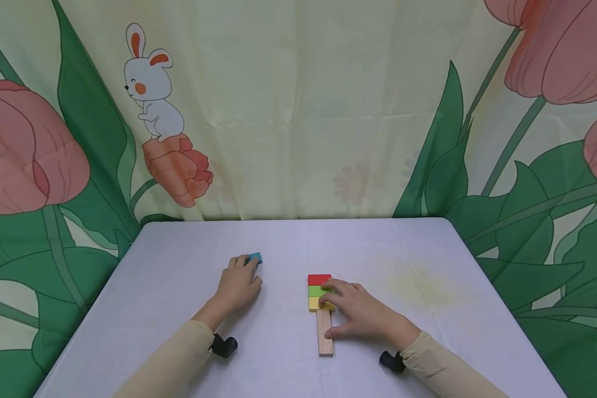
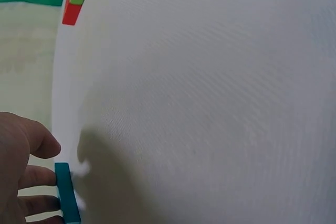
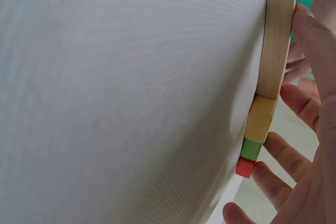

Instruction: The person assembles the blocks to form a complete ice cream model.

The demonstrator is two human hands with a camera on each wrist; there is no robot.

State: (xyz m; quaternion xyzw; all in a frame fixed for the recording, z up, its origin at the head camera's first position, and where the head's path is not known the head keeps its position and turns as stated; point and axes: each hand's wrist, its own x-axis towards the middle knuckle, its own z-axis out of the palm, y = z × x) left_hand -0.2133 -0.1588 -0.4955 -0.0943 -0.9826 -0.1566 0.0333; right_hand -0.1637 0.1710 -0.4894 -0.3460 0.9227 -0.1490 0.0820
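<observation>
At the far left of centre, my left hand (image 1: 236, 287) reaches to a small blue block (image 1: 257, 258). In the left wrist view its fingers extend against one side of the blue block (image 2: 66, 195), and the thumb is apart from it. My right hand (image 1: 363, 315) lies along a row of blocks, fingertips spread and touching their right side. That row runs from a red block (image 1: 319, 279) through a green block (image 1: 314, 291) and a yellow block (image 1: 313, 304) to a long plain wooden block (image 1: 323, 340) pointing toward me. The right thumb is at the wooden block's edge.
A white cloth covers the table (image 1: 278, 365). Behind its far edge hangs a curtain (image 1: 298, 110) printed with tulips and a rabbit. A faint yellow stain (image 1: 423, 287) marks the cloth on the right. Each wrist wears a black camera.
</observation>
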